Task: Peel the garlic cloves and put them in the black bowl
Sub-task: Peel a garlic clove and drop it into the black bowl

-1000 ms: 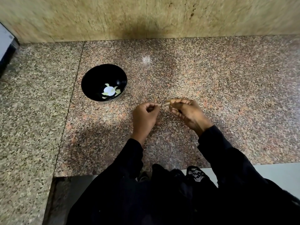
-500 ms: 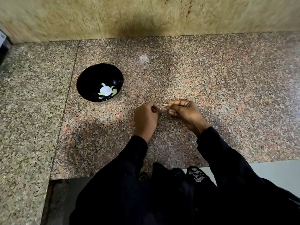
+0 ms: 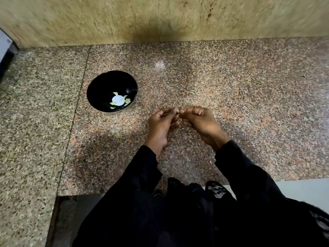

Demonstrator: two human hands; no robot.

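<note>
A black bowl (image 3: 99, 88) stands on the granite counter (image 3: 231, 90), left of and beyond my hands. Inside it lie several pale peeled garlic cloves (image 3: 127, 100) around a bright white spot on its bottom. My left hand (image 3: 160, 125) and my right hand (image 3: 199, 120) meet fingertip to fingertip just above the counter, both with curled fingers. They pinch a small garlic clove between them; the fingers hide nearly all of it.
A beige stone wall (image 3: 160, 18) rises behind the counter. A dark object with a pale top (image 3: 5, 50) sits at the far left edge. The counter's front edge (image 3: 178, 189) runs just before my black sleeves.
My hands have drawn closer together, and the pale clove tip seen between them earlier is now covered by the fingers. The view has shifted slightly; the bowl has not moved.
</note>
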